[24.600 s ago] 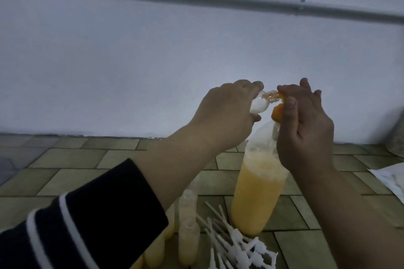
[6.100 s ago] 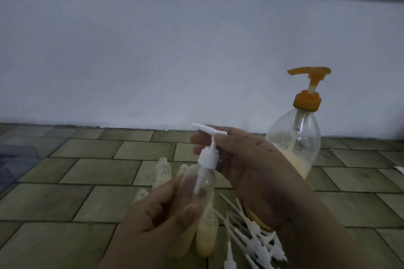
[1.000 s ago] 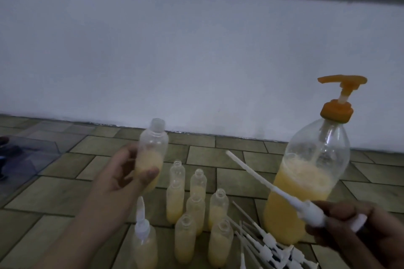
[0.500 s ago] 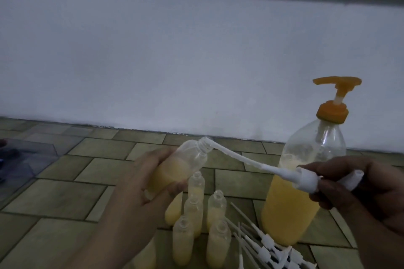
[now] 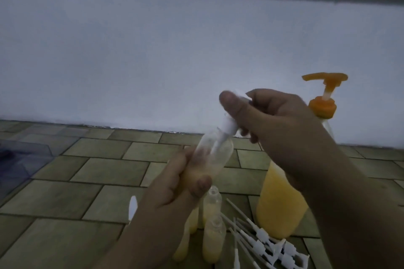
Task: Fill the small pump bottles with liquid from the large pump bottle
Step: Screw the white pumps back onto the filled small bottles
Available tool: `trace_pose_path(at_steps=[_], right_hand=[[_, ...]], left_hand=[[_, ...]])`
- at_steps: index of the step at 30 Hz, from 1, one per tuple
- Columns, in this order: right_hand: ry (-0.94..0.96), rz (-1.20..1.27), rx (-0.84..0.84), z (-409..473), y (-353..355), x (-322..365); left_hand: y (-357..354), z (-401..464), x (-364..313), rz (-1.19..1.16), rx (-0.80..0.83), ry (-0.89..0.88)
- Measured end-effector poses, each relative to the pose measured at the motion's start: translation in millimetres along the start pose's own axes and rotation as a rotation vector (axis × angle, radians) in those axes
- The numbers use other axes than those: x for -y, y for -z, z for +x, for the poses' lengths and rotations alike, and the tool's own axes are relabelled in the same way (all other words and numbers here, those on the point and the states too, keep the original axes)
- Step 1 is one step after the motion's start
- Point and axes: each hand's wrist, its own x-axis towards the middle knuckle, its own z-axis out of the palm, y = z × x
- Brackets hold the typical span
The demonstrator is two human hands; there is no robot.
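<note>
My left hand [image 5: 175, 190] grips a small clear bottle [image 5: 213, 157], part full of yellow liquid and tilted up to the right. My right hand [image 5: 269, 120] holds a white pump head [image 5: 229, 125] at the bottle's neck, its tube down inside the bottle. Behind my right forearm stands the large bottle [image 5: 277, 207] of yellow liquid with an orange pump [image 5: 325, 91]. Several small filled bottles [image 5: 213, 240] without caps stand on the tiled floor below my hands.
A heap of loose white pump heads [image 5: 264, 249] lies on the floor right of the small bottles. One capped small bottle's white tip [image 5: 132, 205] shows beside my left wrist. A white wall rises behind. A clear plastic sheet [image 5: 19, 159] lies far left.
The pump's tube has slid fully into the small bottle and the cap now sits at its neck. Both hands have come closer together and risen.
</note>
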Motion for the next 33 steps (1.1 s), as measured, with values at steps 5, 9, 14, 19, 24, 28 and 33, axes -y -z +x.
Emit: trace_pose_path(at_steps=[5,9,14,19,24,28,33], right_hand=[[-0.174,0.612,0.118,2.7,-13.7,-10.9],[-0.148,0.489,0.003,5.3,-27.2,-23.4],[-0.163,0.698,0.09,4.4,-31.8,-26.9],[-0.172,0.624,0.109,4.9,-32.6,-33.0],[-0.15,0.564,0.061,6.8,-29.9,-33.7],[-0.189,0.585,0.078,8.1,-33.5,-31.3],[-0.204,0.589,0.058,9.0,-39.1,-31.8]], left_hand=[[-1.7,-2.0,-10.9,-0.148,-0.009,0.116],[0.9,-0.4,-14.8,-0.128,0.016,0.116],[9.7,-1.4,-7.8,-0.177,0.004,0.133],[11.8,-4.8,-7.6,-0.184,-0.023,0.154],[19.3,-1.9,-14.8,-0.115,-0.023,0.121],[27.2,4.5,-16.7,-0.041,-0.036,0.102],[33.0,5.6,-14.2,0.012,-0.024,0.098]])
